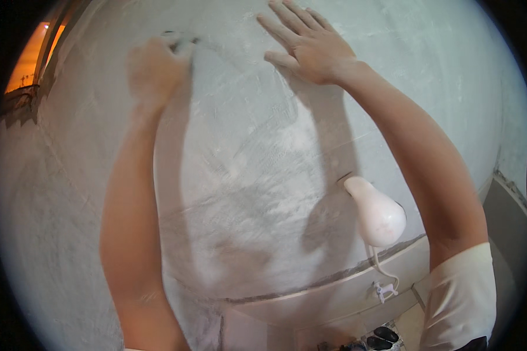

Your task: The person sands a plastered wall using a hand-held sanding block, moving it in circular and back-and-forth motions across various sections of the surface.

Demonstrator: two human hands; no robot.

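Note:
In front of me is a wall (234, 134) with a whitish, patchy, smeared coat. High on its left side my left hand (158, 67) is closed and smeared by motion. Its fingers bend round a small dark-edged thing pressed near the wall; what that is I cannot make out. My right hand (310, 44) lies flat against the wall, higher and to the right, with its fingers spread and pale dust on them. Nothing is in it. Both arms reach upward and cast shadows on the coat.
A glossy white pear-shaped fixture (383, 216) juts from the wall below my right hand, with a thin pipe and a small valve (384, 291) under it. Black shoes (383, 337) are on the floor. At upper left is an opening (29, 58) with orange light.

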